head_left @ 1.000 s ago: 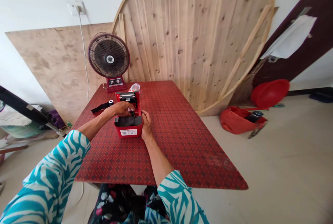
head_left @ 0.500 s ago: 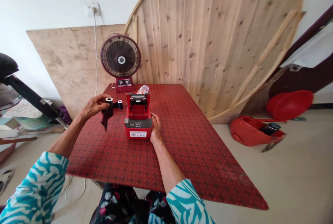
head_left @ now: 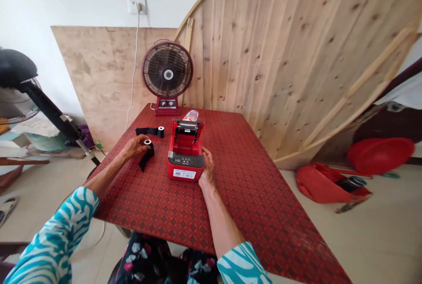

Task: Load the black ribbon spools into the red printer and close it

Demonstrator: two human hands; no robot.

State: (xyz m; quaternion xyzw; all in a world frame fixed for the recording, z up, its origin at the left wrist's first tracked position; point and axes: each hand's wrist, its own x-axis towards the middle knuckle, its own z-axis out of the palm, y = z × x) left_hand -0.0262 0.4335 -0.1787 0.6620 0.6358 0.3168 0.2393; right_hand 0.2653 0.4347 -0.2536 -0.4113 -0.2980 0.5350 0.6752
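Note:
A small red and black label printer (head_left: 186,173) stands on the table with its lid tilted up at the back and its red inside bare. My right hand (head_left: 207,167) grips the printer's right side, its fingers curled behind the edge. To the left of the printer, my left hand (head_left: 136,147) pinches a black ribbon roll (head_left: 150,148) with a white core, upright at the tabletop. A loose tail of ribbon hangs from it toward me. Just behind lies a second black roll (head_left: 161,132), its strip stretched out leftward.
Behind the printer lies a clear plastic bottle (head_left: 191,115). A dark red fan (head_left: 168,73) stands at the back of the red patterned table (head_left: 250,213). Another fan's black pole (head_left: 49,108) rises at left. On the floor at right sits a red bag (head_left: 314,183).
My left hand came out of the printer with a ribbon roll, carried it left and lowered it to the table. My right hand stayed on the printer. The view swung left.

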